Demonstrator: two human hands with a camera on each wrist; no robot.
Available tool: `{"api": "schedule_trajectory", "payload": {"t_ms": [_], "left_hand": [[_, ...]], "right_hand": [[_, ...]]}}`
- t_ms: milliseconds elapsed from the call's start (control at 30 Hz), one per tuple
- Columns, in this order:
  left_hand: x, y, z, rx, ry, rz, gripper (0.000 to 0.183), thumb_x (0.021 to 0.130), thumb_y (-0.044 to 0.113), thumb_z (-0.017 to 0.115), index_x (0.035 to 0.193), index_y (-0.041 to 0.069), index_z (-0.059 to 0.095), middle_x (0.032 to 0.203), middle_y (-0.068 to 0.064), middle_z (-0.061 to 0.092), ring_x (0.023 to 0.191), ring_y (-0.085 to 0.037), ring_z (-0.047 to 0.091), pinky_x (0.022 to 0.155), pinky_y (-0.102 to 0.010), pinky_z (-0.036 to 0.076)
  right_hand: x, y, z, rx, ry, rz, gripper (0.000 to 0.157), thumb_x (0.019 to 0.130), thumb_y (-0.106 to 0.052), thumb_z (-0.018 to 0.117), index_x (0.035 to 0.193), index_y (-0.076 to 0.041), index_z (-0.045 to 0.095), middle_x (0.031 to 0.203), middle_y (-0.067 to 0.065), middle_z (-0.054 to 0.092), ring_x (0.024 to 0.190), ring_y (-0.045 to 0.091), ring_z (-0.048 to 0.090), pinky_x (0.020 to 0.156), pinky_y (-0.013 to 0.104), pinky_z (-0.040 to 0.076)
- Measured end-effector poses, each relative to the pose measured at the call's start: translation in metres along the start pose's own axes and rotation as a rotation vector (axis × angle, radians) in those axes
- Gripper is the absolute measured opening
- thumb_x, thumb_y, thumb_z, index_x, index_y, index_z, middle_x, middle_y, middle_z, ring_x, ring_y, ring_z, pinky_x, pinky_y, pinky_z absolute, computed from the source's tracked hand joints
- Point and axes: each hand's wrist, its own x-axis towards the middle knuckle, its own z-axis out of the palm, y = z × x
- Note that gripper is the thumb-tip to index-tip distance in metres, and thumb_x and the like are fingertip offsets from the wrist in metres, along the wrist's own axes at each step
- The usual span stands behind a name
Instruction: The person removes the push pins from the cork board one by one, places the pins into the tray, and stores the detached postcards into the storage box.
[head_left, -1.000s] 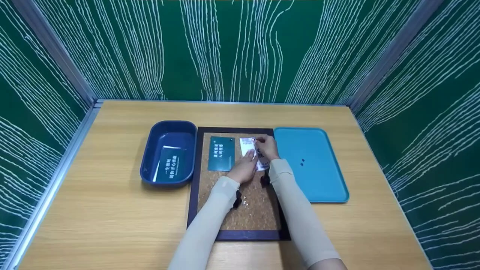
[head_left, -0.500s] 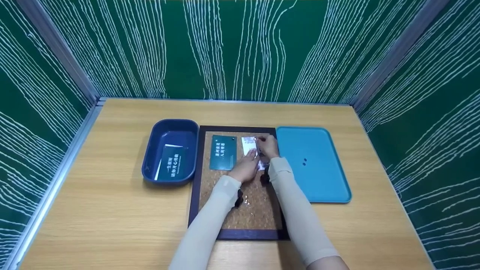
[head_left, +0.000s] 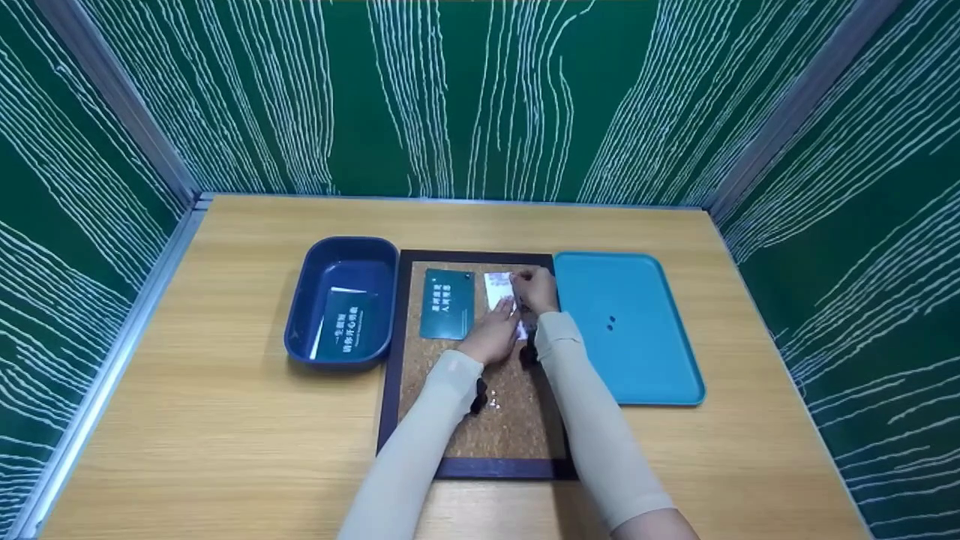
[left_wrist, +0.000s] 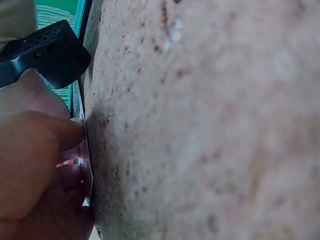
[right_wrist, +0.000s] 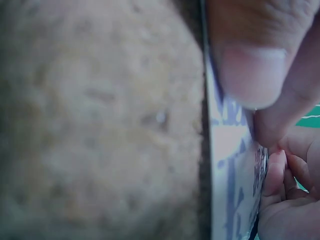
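On the framed cork board, a shiny pale card lies at the upper right. My left hand rests over its left and lower part, with extended fingers pressing it down. At the card's upper right corner, the thumb and forefinger of my right hand pinch a small pin, mostly hidden by the fingertips. In the right wrist view the card runs edge-on along the cork, under the left thumb. A green card with white writing lies to the left, with small pins at its top corners.
A dark blue bin holding another green card stands left of the board. To the right, a light blue tray bears several tiny dark pieces. Shiny specks show on the lower cork. Green walls enclose the table.
Both hands stay at the pale card. The right fingertips now cover more of the pin at its corner. The whole view has shifted slightly.
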Motion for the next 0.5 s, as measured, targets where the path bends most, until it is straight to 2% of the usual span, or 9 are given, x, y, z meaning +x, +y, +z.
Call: {"api": "schedule_trajectory", "payload": {"t_ms": [100, 267, 500], "left_hand": [[0.0005, -0.0006, 0.0010, 0.026, 0.002, 0.009, 0.046, 0.103, 0.020, 0.039, 0.145, 0.000, 0.039, 0.157, -0.017, 0.026, 0.146, -0.029, 0.024, 0.118, -0.037, 0.028], [0.0009, -0.0010, 0.0011, 0.025, -0.014, -0.001, 0.047, 0.104, 0.021, 0.038, 0.147, 0.002, 0.037, 0.158, -0.015, 0.024, 0.147, -0.028, 0.022, 0.118, -0.038, 0.027], [0.0010, -0.0001, -0.0004, 0.014, -0.026, -0.012, 0.048, 0.103, 0.022, 0.039, 0.147, 0.002, 0.035, 0.159, -0.015, 0.023, 0.148, -0.029, 0.020, 0.119, -0.039, 0.026]], "right_hand": [[0.0000, 0.0000, 0.0005, 0.003, -0.002, 0.000, 0.023, 0.096, -0.018, 0.057, 0.101, -0.001, 0.071, 0.096, 0.018, 0.070, 0.081, 0.026, 0.063, 0.072, 0.036, 0.051], [0.0021, -0.0006, 0.0002, 0.033, -0.004, 0.012, 0.022, 0.096, -0.018, 0.057, 0.093, -0.002, 0.072, 0.084, 0.011, 0.067, 0.062, 0.015, 0.054, 0.058, 0.029, 0.045], [0.0035, -0.0043, -0.0010, -0.005, -0.025, 0.034, 0.022, 0.096, -0.019, 0.056, 0.090, -0.002, 0.070, 0.081, 0.008, 0.064, 0.062, 0.015, 0.053, 0.055, 0.027, 0.043]]}}
